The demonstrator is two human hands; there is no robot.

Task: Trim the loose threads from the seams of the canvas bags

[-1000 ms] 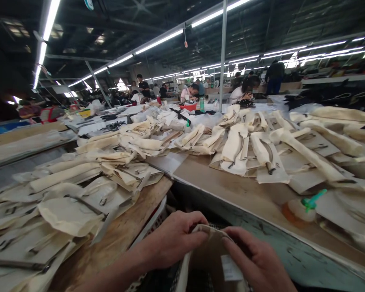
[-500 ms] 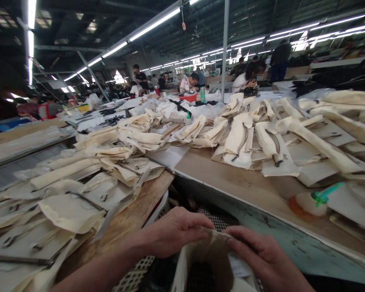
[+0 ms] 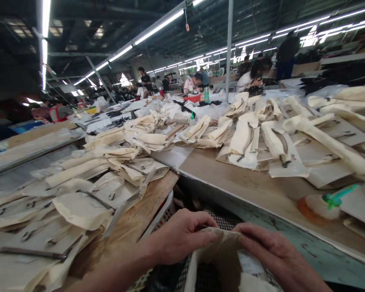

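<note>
Low in the view, a cream-coloured fabric piece, shaped like an open bag or pouch, hangs between both hands. My left hand pinches its upper edge with thumb and fingers. On the other side, my right hand grips the same edge, the fingers bent over it. A small white label-like patch shows on the inner side near my right hand. The lower part of the piece runs out of the picture. Below it, black-and-white checked cloth is visible.
Flat cream pieces with zips lie heaped on the wooden table at left. More such pieces cover the right table, where a bottle with a green nozzle stands. A white plastic basket sits between the tables. Several people work farther back.
The whole scene has shifted slightly right in the picture as the head turned a little. Both hands keep their hold on the fabric edge, with little change in grip.
</note>
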